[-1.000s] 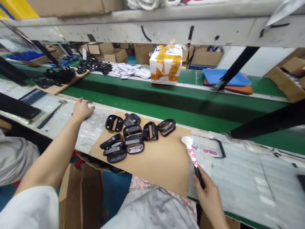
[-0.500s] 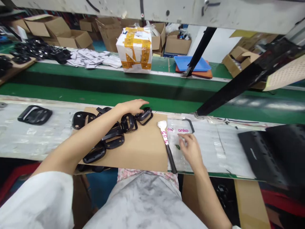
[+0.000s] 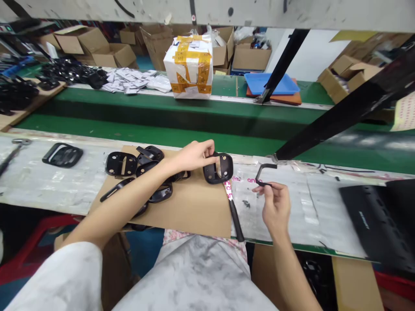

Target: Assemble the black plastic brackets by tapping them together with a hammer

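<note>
My left hand [image 3: 202,155] grips a black plastic plate with holes and a central slot [image 3: 228,166] by its left side, above the cardboard sheet [image 3: 191,207]. Between finger and thumb of my right hand [image 3: 275,201] is a thin black U-shaped strip [image 3: 258,175], raised at the right of the sheet. A hammer [image 3: 236,218] lies between my hands, its wrapped head hidden behind the held plate. Left of it, several similar black plastic parts [image 3: 120,164] are heaped on the cardboard, partly covered by my left forearm.
Another black part [image 3: 63,154] lies on the bench at left, near a second hammer [image 3: 14,151]. A slanted black post [image 3: 327,112] rises at right. Beyond the green channel stand a taped white box [image 3: 189,67] and a blue tray [image 3: 275,83]. Black panels [image 3: 366,216] lie far right.
My left hand has picked up a black plate from the heap and moved it right, over the hammer's head. My right hand has taken hold of the U-shaped strip from the bench.
</note>
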The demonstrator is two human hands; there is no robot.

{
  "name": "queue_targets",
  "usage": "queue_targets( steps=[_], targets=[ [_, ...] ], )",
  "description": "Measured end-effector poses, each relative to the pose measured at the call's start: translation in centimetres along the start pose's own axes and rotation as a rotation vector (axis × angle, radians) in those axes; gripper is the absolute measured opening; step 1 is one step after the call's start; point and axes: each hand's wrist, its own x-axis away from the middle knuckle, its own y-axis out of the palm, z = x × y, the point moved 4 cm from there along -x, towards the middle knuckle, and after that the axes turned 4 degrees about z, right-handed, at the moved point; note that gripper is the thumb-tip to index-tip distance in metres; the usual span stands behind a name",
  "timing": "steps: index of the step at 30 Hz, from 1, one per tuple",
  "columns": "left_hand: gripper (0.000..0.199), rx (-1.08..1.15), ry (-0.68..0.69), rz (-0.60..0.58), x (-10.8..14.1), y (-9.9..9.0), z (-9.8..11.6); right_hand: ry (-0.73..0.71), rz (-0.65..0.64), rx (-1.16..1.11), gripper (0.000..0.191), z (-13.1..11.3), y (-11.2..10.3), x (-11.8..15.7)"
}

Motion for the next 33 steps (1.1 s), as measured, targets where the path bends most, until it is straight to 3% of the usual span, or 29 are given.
queue_targets(
  steps=[4, 6, 10, 13, 16, 21, 23, 25, 27, 29, 33],
  targets=[
    [0.029, 0.318, -0.116, 0.153, 3.1, 0.9, 1.0, -0.138, -0.008, -0.326, 0.010, -4.8, 4.1, 2.6],
    [0.032, 0.557, -0.189, 0.259, 4.3, 1.9, 1.0, -0.140, 0.034, -0.419, 0.008, -6.1, 5.8, 3.1],
    [0.039, 1.074, -0.330, 0.466, 6.1, 5.2, 0.0, -0.060, 0.180, -0.505, 0.014, -6.6, 7.6, 2.8],
    [0.043, 1.374, -0.394, 0.504, 7.2, 7.8, -0.5, 0.022, 0.240, -0.474, 0.022, -6.3, 8.2, 2.2],
    [0.042, 1.361, -0.408, 0.539, 8.3, 9.2, -0.3, 0.099, 0.246, -0.466, 0.030, -6.6, 8.5, 1.9],
    [0.042, 1.172, -0.333, 0.732, 10.0, 9.9, 0.3, 0.083, 0.247, -0.527, 0.032, -8.0, 8.9, 2.3],
    [0.042, 1.231, -0.383, 0.709, 10.3, 11.1, 0.2, 0.055, 0.246, -0.516, 0.029, -8.3, 9.1, 2.6],
    [0.042, 1.382, -0.440, 0.602, 10.4, 12.7, 0.3, 0.017, 0.224, -0.483, 0.024, -8.3, 9.3, 2.7],
    [0.039, 1.517, -0.411, 0.546, 10.4, 13.7, 0.3, -0.049, 0.150, -0.424, 0.015, -8.3, 9.1, 2.8],
    [0.037, 1.580, -0.336, 0.604, 10.4, 13.5, 0.0, -0.173, 0.033, -0.327, 0.007, -8.6, 8.4, 2.8],
    [0.047, 1.579, -0.327, 0.685, 10.4, 12.5, -1.4, -0.489, -0.209, -0.132, 0.024, -9.7, 6.4, 3.6]
  ],
)
